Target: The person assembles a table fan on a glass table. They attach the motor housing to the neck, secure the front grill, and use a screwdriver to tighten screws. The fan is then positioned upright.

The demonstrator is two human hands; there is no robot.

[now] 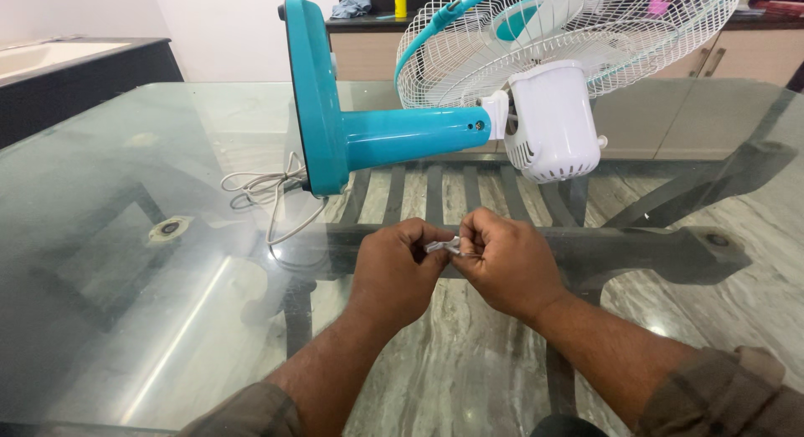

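Hands over a glass table (pixel 117 236), close together, knuckles up. Left hand (pixel 394 274) curled shut, fingertips pinching one end of a small white piece (pixel 442 246). Right hand (pixel 507 265) likewise curled, thumb and forefinger pinched on the other end of that piece. Piece held in the air between both hands, just above the glass, near the table's front edge (too small and too covered by fingers to tell its exact shape). Brownish sleeves pushed up on both forearms.

Beyond the hands, lying on its side on the glass: a fan (pixel 419 131), with teal round base (pixel 314 93) standing on edge at left, teal stem running right to a white motor housing (pixel 548 123), and a white wire grille (pixel 586 35) with teal rim tilted up behind. Fan well apart from the hands, not touched. White cord (pixel 268 190) looped loosely on the glass beside the base. Dark table frame visible through the glass, over a marbled floor. Counter (pixel 368 22) at the back, with a yellow bottle (pixel 400 0) and a crumpled blue cloth (pixel 352 3) on it.
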